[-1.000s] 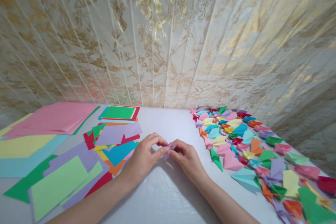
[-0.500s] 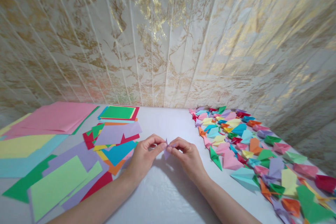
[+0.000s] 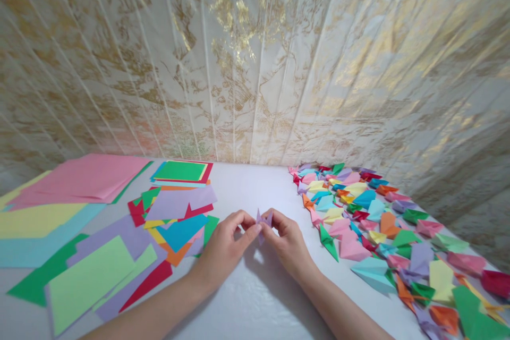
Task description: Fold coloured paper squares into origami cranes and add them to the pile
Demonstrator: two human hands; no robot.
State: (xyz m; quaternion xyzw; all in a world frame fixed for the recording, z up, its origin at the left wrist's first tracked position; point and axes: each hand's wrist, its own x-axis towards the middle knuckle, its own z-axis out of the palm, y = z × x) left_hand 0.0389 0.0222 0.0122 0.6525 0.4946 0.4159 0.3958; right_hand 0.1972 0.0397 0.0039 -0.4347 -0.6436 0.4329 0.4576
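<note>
Between my hands, a small purple origami figure with pointed tips is held just above the white table. My left hand pinches its left side with thumb and forefinger. Opposite it, my right hand grips the right side in the same way. Fingertips cover part of the folds, so its full shape is hidden. To the right of my right hand lie many folded paper figures in mixed colours.
On the left, cut paper pieces overlap in loose piles. Behind them are large pink sheets and a stack topped by a green sheet. The white table meets a gold-patterned curtain at the back.
Both hands have shifted slightly right in the view. The purple figure has turned a little, and a second pointed tip now shows by my right fingers.
</note>
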